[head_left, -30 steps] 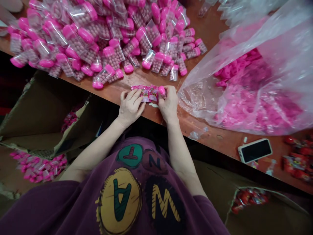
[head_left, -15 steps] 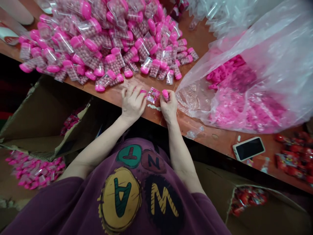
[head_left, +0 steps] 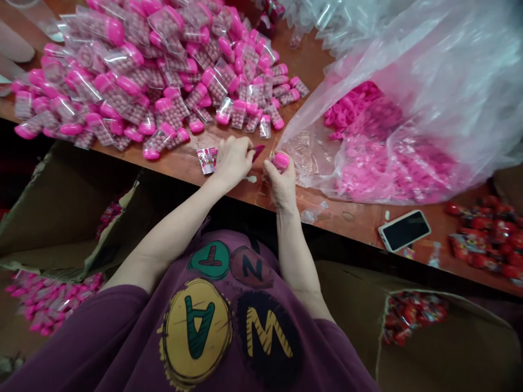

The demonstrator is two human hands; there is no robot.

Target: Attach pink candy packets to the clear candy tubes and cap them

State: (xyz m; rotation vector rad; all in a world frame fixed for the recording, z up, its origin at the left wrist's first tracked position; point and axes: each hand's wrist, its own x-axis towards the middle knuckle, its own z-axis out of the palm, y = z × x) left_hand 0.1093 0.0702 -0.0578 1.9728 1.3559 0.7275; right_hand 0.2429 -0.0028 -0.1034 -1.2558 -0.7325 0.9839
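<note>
My left hand (head_left: 233, 159) is closed at the table edge, with a small dark pink label-like piece (head_left: 258, 152) pinched at its fingertips. Just left of it, on the wood, lies a shiny pink printed label or packet (head_left: 206, 160). A few centimetres to the right, my right hand (head_left: 283, 182) is wrapped round a small container with a rounded pink cap (head_left: 281, 159); the fingers hide most of its body. Beyond both hands is a heap of clear, pink-capped candy containers (head_left: 163, 81) filled with pale pink balls.
A clear plastic bag (head_left: 425, 109) of pink plastic parts (head_left: 363, 109) spreads over the table's right side. Farther right are a phone (head_left: 404, 231) and red wrapped items (head_left: 490, 239). Cardboard boxes (head_left: 49, 207) stand below the edge, and clear plastic pieces (head_left: 339, 22) lie at the back.
My left hand has moved right, closer to my right hand, and now pinches a dark pink piece. The printed label or packet now lies left of that hand. The view has shifted slightly.
</note>
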